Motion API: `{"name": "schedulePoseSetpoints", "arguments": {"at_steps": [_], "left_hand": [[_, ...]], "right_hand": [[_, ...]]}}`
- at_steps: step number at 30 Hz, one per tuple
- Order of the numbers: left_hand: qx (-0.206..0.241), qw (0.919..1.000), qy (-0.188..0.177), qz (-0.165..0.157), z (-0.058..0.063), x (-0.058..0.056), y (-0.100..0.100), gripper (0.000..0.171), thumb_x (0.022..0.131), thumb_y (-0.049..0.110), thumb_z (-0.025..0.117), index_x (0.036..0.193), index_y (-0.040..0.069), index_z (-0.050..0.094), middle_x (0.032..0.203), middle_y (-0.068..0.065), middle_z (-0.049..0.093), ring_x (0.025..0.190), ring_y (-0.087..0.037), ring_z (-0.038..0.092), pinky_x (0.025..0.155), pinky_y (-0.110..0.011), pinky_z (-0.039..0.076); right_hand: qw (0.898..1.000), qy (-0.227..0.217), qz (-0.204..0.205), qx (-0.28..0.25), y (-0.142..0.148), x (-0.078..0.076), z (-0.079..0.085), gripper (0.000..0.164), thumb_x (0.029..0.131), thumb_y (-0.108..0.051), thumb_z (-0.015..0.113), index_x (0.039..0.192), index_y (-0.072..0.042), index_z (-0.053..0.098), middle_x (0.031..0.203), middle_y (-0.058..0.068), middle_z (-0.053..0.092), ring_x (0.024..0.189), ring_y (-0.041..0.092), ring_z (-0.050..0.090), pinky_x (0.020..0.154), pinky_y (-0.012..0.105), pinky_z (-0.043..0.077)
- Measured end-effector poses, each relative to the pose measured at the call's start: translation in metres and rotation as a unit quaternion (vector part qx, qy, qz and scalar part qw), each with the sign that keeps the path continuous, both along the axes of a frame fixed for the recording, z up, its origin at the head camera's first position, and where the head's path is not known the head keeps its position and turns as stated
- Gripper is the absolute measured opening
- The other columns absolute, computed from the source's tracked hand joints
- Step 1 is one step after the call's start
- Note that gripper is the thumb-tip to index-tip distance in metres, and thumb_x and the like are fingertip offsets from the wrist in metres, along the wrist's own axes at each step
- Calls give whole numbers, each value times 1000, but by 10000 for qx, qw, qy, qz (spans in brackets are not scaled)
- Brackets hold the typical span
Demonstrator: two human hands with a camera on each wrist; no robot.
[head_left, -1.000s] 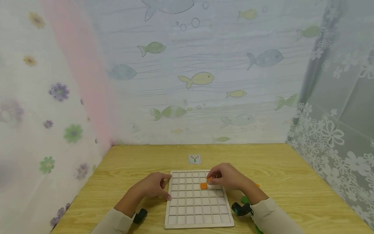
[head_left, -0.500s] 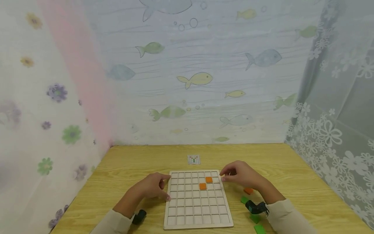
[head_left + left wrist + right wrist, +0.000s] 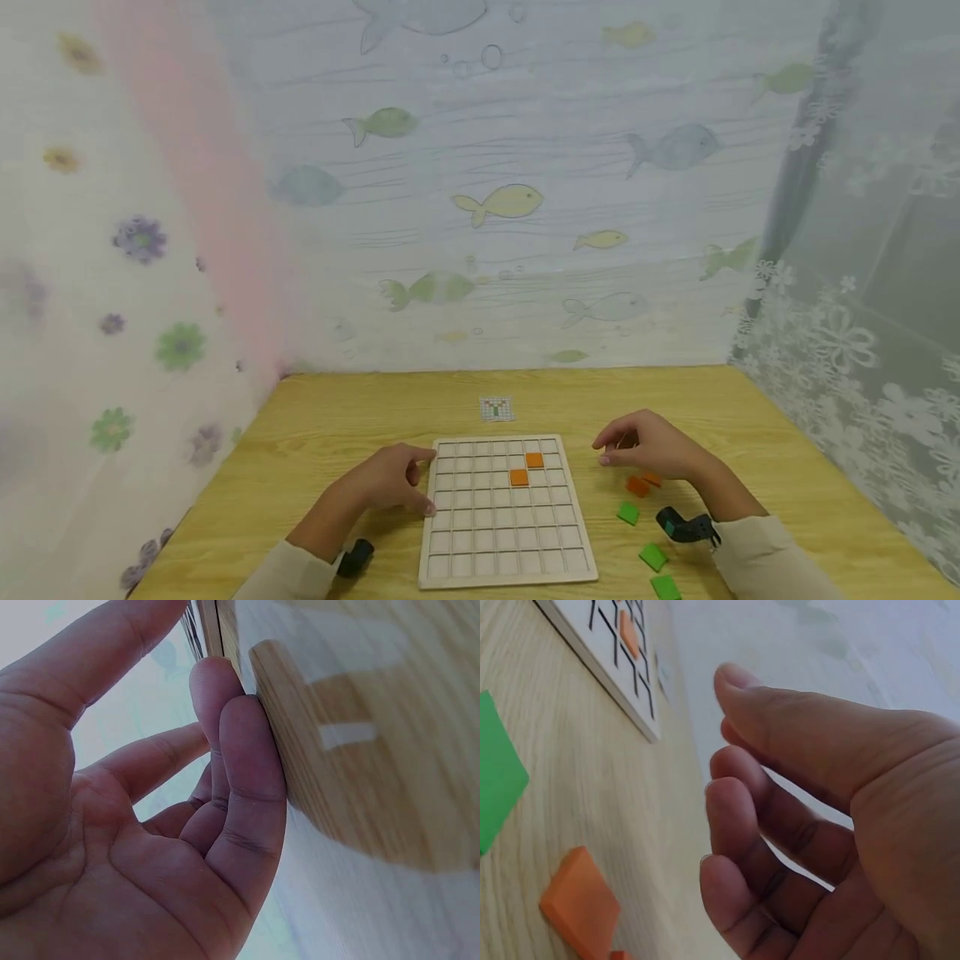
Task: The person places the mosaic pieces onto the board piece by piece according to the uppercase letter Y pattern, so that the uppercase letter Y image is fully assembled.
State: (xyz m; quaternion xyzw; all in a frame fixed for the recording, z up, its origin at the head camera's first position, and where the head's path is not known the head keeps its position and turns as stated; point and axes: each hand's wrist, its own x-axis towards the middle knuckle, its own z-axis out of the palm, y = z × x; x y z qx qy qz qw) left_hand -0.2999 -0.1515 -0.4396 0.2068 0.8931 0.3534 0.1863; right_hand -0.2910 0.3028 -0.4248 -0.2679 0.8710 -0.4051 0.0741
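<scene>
A pale wooden grid board (image 3: 483, 539) lies on the table, two orange square tiles (image 3: 519, 477) set in its cells near the upper right, touching corner to corner. My left hand (image 3: 386, 479) rests at the board's left edge, index finger and thumb spread along it. To the right of the board my right hand (image 3: 652, 446) hovers with loosely bent fingers and nothing between them. Loose orange tiles (image 3: 638, 486) lie just below that hand; the right wrist view shows one orange tile (image 3: 581, 904) close up. Nearer the front are green tiles (image 3: 653, 557).
A small pattern card (image 3: 497, 408) with a coloured grid lies behind the board. Black wrist cameras (image 3: 682, 527) sit at both wrists. Printed sheets with fish (image 3: 501, 202) and flowers hang around the wooden table (image 3: 360, 400).
My right hand has let go of the second orange tile in its cell, then moved right, off the board. The loose orange and green tiles have come into view. My left hand stays put.
</scene>
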Motion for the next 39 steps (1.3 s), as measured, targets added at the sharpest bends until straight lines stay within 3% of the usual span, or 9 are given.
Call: {"name": "schedulePoseSetpoints", "arguments": {"at_steps": [9, 17, 26, 30, 34, 39], "left_hand": [[16, 9999, 49, -103, -1, 1, -3, 87, 78, 22, 93, 152, 1, 51, 72, 0, 46, 63, -16, 37, 57, -30, 33], [-73, 9998, 145, -70, -1, -1, 0, 87, 77, 23, 94, 151, 2, 53, 75, -2, 49, 66, -16, 40, 57, -31, 34], [-69, 9999, 127, -25, 0, 1, -2, 87, 76, 22, 94, 151, 2, 53, 77, -3, 51, 67, -17, 42, 57, -31, 35], [-71, 9999, 106, 23, 0, 1, -2, 88, 76, 22, 95, 151, 3, 53, 78, -3, 51, 67, -17, 42, 58, -31, 35], [-14, 10000, 54, 36, -1, 0, -1, 89, 76, 21, 95, 151, 2, 53, 77, -3, 50, 67, -17, 41, 57, -31, 35], [48, 10000, 59, -5, 0, 1, -1, 89, 76, 20, 94, 151, 1, 52, 75, -2, 48, 66, -17, 39, 56, -30, 34]], "right_hand": [[9989, -447, 114, -57, 22, 0, 0, 30, 95, -17, 77, 120, -1, 73, 111, 19, 71, 90, 23, 70, 77, 32, 58], [9988, -494, 61, 1, 47, -2, -5, 32, 93, -14, 79, 120, 2, 72, 115, 24, 69, 93, 21, 69, 77, 32, 58], [9966, -709, -157, 382, 63, 1, -1, 34, 89, -16, 82, 116, 2, 73, 99, 14, 67, 85, 17, 61, 71, 31, 55], [9946, -936, -157, 430, 66, 2, -1, 32, 87, -14, 83, 112, 3, 73, 90, 11, 67, 72, 13, 58, 61, 31, 51], [9929, -1048, -195, 533, 64, 1, -3, 29, 84, -13, 86, 107, 1, 74, 87, 10, 67, 70, 15, 58, 62, 30, 51], [9930, -875, -301, 730, 59, 1, -4, 29, 79, -14, 90, 101, -2, 75, 86, 7, 67, 76, 18, 60, 68, 29, 51]]}}
